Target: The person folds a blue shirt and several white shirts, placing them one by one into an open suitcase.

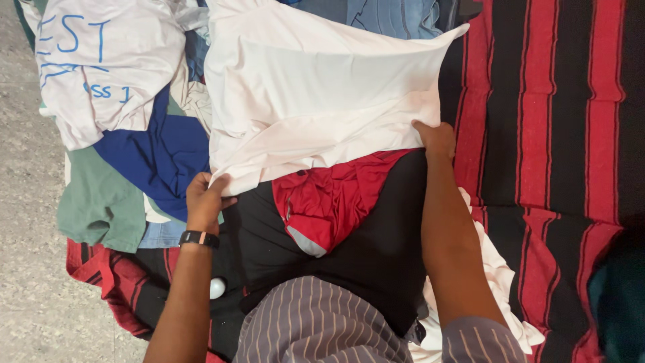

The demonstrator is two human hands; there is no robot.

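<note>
A large white garment [316, 94] lies spread over a pile of clothes. My left hand [205, 200], with a black wristband, grips its near left corner. My right hand [435, 138] pinches its near right edge. Under the white garment, close to me, a red garment [332, 198] lies on top of a black one [376, 249].
A red and black striped blanket [551, 121] covers the surface to the right. On the left lie a white shirt with blue lettering [101, 60], a dark blue garment [158, 158] and a green one [94, 202]. Blue denim [390, 15] is at the top. Grey floor [27, 269] runs along the left.
</note>
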